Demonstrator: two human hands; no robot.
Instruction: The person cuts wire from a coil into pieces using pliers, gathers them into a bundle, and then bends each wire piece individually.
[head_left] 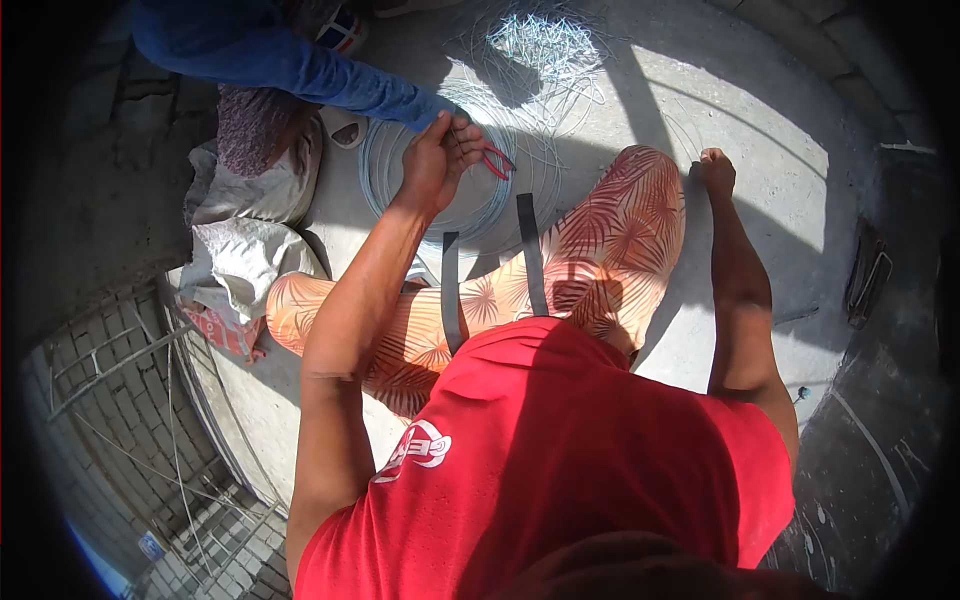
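Note:
My left hand (438, 165) is raised above a wide coil of thin wire (372, 165). Its fingers are loosely curled and apart, and nothing shows in them. Just beyond the fingertips are red-handled pliers (497, 162) over the coil. On the far side of my right knee, my right hand (716, 172) is closed in a pinch near the floor. Thin strands of wire (684, 128) run up and left from its fingertips; the exact grip is too small to make out.
A co-worker's blue sleeve (330, 85) reaches in from the upper left, ending behind my left hand. A heap of cut wire pieces (545, 50) lies at the top. White sacks (250, 260) stand at left. Dark folded material (868, 275) lies by the right edge of the concrete floor (770, 130).

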